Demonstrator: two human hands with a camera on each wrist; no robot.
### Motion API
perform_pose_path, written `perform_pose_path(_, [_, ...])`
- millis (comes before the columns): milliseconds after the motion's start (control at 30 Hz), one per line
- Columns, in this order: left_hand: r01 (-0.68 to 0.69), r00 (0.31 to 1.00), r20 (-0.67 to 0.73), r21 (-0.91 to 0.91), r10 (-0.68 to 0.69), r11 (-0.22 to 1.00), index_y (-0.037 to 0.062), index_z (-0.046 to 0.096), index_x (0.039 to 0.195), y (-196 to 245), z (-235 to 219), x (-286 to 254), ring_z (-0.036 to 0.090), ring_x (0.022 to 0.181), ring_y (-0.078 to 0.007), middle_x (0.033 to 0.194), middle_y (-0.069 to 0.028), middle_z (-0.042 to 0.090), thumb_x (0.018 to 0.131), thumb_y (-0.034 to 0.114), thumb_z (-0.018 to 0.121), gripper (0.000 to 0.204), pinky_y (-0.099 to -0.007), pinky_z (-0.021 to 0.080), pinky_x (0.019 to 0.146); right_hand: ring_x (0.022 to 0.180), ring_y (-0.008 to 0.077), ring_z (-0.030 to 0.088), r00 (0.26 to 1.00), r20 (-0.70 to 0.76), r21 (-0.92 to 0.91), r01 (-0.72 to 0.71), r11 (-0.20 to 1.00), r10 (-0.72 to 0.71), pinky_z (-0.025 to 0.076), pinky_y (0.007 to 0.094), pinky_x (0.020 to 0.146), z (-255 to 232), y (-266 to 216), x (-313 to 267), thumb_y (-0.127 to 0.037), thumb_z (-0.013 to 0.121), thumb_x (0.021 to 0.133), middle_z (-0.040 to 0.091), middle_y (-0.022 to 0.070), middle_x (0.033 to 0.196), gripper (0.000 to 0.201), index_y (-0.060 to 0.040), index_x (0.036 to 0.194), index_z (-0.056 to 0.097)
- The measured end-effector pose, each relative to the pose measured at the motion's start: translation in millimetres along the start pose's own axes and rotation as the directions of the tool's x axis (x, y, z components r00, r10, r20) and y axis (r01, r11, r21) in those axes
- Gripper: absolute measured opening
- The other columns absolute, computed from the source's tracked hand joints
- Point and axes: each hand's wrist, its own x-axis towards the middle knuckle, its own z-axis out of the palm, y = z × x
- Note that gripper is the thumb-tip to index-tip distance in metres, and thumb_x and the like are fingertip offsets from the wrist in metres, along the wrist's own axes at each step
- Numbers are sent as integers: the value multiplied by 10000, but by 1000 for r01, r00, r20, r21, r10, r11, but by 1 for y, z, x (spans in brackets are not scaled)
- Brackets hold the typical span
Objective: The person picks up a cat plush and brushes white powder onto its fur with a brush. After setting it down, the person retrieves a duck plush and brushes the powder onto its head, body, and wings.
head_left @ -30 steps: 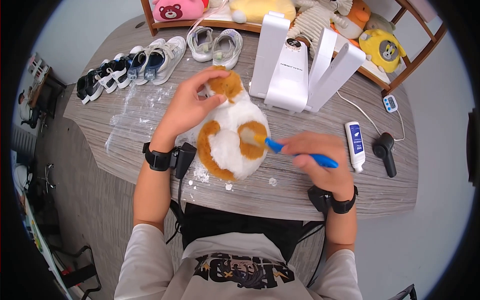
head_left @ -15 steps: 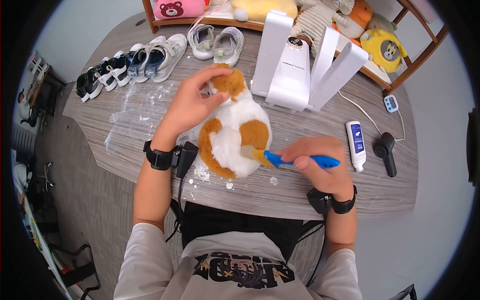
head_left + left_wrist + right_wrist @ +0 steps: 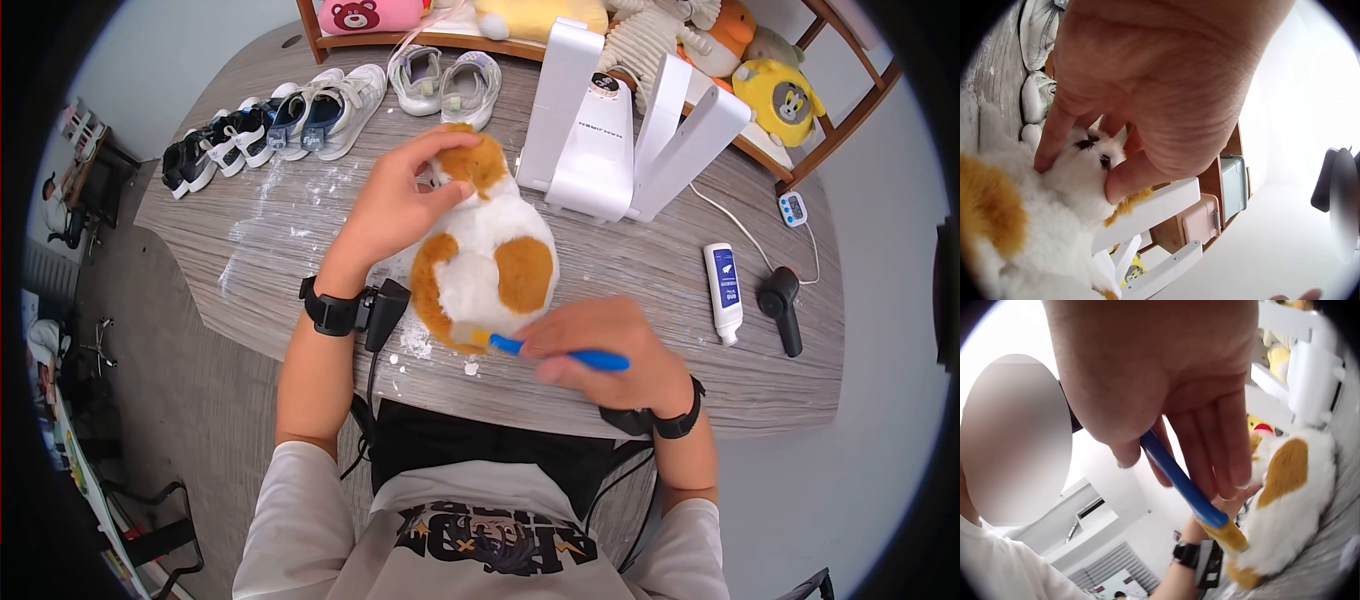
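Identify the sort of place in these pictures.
Probably an indoor workroom, perhaps in an office: a broad grey wood-grain table bears a row of black and white shoes, and a brown wooden shelf at its far side holds pink and yellow plush toys.

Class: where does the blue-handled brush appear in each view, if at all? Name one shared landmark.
Head: brush just below centre, in the right hand, at the near end of the plush animal.
Left wrist: not visible.
Right wrist: brush slants from the middle toward the lower right.
Shared landmark: the plush animal.
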Motion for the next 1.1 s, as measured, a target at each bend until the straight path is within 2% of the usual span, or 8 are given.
perform_pose_path(67, [-19,1000,-9,3,19,1000,32,591,1287,-3,0,0,533,1220,-173,1431,-93,491,840,-63,652,461,-308,454,1008,777,313,711,953,289,41,-112,993,95,552,329,685,-1,-5,-4,-222,755,822,731,152,956,211,-22,865,707])
perform_pose_path(300, [-38,999,-10,17,38,999,30,591,1284,-3,0,1,528,1220,-175,1401,-84,514,841,-51,655,455,-314,438,1025,769,297,707,997,-74,16,33,999,-32,544,323,676,-5,-6,1,-160,757,809,731,132,939,156,-30,878,706])
perform_pose_path(500, [-20,1000,-7,-42,20,999,28,576,1299,-3,1,0,519,1221,-173,1397,-79,511,843,-49,656,469,-314,426,1034,785,301,709,978,198,18,-69,997,64,553,325,688,-12,-11,-2,-225,707,869,730,151,960,193,-34,894,713])
perform_pose_path(700, [-34,999,10,-46,34,998,30,577,1299,-2,1,0,521,1219,-171,1395,-79,512,849,-44,654,462,-311,429,1032,830,298,706,998,-67,5,-22,1000,23,558,316,722,-9,-8,2,-191,779,808,722,130,1034,212,-29,929,718])
perform_pose_path(800, [-32,999,7,-48,32,998,31,577,1299,-3,1,0,525,1217,-170,1388,-78,519,849,-45,653,462,-312,430,1032,888,293,701,958,286,-21,45,999,-37,560,324,744,3,-9,1,-196,815,756,702,117,1124,282,-73,996,731])
perform_pose_path(933, [-13,1000,16,-65,14,998,27,574,1301,1,0,0,527,1220,-175,1388,-79,521,850,-48,650,463,-316,429,1036,903,282,700,982,186,100,-17,995,-2,561,334,737,8,-4,-2,-194,806,765,698,101,1139,269,-90,1001,729])
perform_pose_path(1033, [4,1000,22,-99,-2,995,24,570,1303,1,1,0,527,1222,-177,1395,-81,517,853,-47,648,462,-319,423,1042,886,266,692,997,42,-79,65,995,-62,553,349,715,13,-6,3,-249,770,818,690,87,1113,204,-112,958,713])
perform_pose_path(1100, [-10,1000,11,-65,11,998,24,569,1304,0,1,0,525,1223,-174,1397,-81,518,857,-48,645,460,-320,419,1045,903,289,689,959,271,-61,102,993,-82,554,356,733,15,-10,1,-244,773,811,683,105,1128,234,-112,993,709])
